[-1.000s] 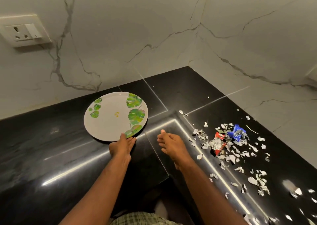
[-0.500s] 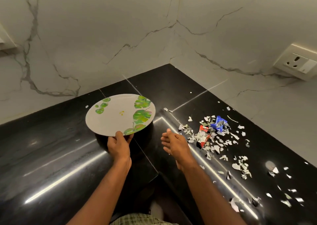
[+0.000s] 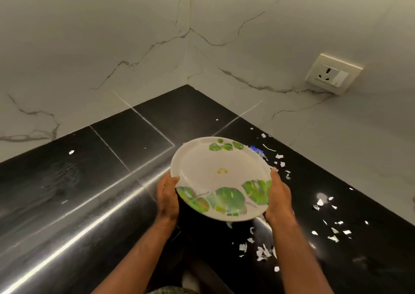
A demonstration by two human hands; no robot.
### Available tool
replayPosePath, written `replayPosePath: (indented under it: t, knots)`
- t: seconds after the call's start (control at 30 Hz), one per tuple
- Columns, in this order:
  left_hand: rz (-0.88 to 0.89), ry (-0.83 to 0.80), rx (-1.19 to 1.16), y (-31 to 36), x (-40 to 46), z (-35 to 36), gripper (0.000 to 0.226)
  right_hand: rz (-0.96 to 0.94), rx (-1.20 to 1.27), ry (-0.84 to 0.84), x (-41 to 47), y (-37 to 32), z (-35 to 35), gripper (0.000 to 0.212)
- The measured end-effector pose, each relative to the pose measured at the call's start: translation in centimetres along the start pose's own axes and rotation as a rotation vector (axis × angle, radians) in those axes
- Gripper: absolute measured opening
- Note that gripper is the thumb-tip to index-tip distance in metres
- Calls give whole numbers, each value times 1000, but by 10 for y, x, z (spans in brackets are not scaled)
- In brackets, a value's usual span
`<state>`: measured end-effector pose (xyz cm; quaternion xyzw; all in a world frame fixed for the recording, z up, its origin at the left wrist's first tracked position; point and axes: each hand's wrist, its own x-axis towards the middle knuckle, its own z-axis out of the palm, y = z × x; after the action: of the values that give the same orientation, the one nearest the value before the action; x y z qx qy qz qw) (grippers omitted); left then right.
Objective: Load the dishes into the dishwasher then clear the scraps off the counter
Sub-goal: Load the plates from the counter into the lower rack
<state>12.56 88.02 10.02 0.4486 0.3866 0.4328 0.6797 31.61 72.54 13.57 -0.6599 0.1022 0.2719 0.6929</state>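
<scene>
A round white plate [image 3: 215,170] with green leaf prints and a small yellow smear in its middle is lifted above the black counter [image 3: 101,181]. My left hand [image 3: 167,196] grips its left rim and my right hand [image 3: 278,196] grips its right rim. The plate tilts toward me. Torn paper scraps [image 3: 323,201] lie scattered over the counter to the right, and more scraps [image 3: 261,252] lie below the plate. A blue wrapper piece [image 3: 254,148] peeks out behind the plate's far rim. No dishwasher is in view.
White marble walls meet in a corner behind the counter. A wall socket [image 3: 333,73] sits on the right wall. One stray white scrap [image 3: 71,152] lies far left on the counter. The counter's front edge runs beneath my forearms.
The plate has come off the counter and moved right, over the scrap pile. My right hand, empty before, now holds the plate's right rim. The view has swung right.
</scene>
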Motion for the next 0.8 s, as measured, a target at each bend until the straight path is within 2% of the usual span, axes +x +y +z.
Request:
replayPosePath:
  t: [0.07,0.17,0.27,0.43,0.6,0.8]
  knots:
    - [1,-104,38,2,-5,11,16,-39,-11,78,7,-2,-21,25]
    - [-36,-224,81,-3,-5,24,28,-115,-25,146,11,0,-42,20]
    - [-84,-269,138,-14,-3,35,46,-181,-46,218,13,2,-59,21]
    - [-92,-275,191,-20,-1,59,14,-239,-49,300,15,-2,-82,23]
    - [-96,-352,259,-28,-1,71,20,-297,-65,361,15,-3,-92,23]
    - [-147,-465,335,-42,-4,72,30,-267,-34,383,14,7,-96,23]
